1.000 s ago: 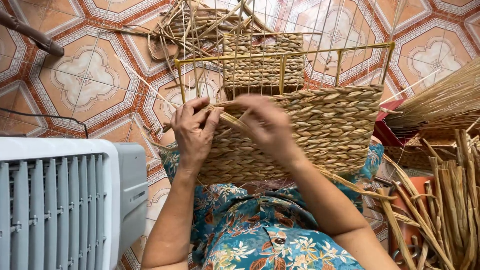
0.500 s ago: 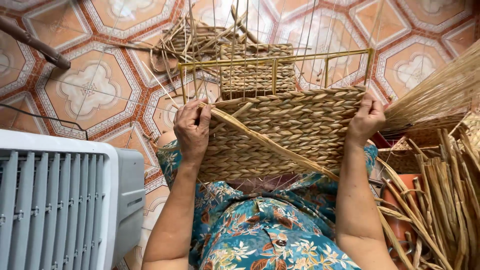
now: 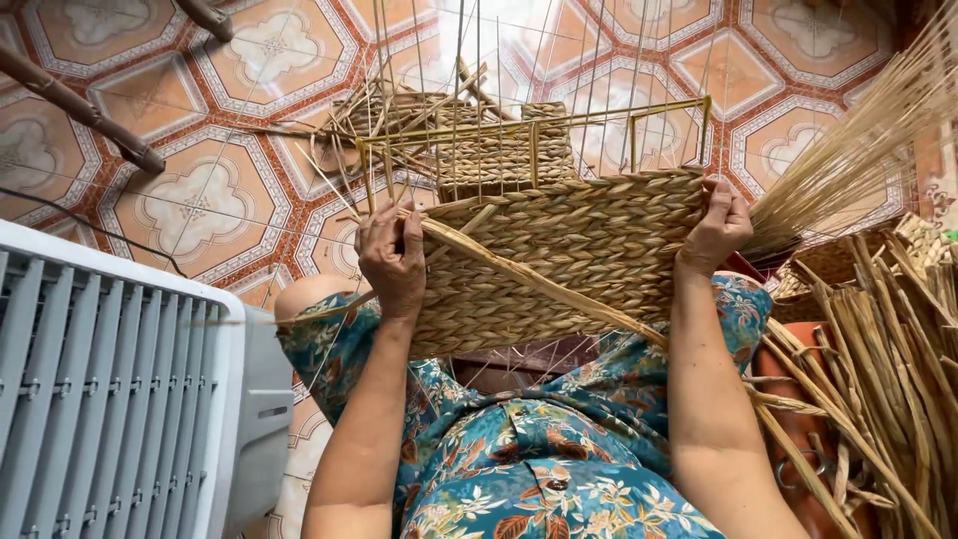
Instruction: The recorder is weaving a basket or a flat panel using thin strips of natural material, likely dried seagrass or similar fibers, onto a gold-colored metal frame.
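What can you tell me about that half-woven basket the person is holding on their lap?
The basket is a boxy, tan piece of braided, straw-like strands woven over a thin yellow wire frame, whose bare upper bars and upright wires stick out above the finished rows. It lies tipped on its side across the person's lap, the woven wall facing the camera. The left hand grips its left edge where a loose strand runs diagonally across the weave; the right hand holds the right top corner.
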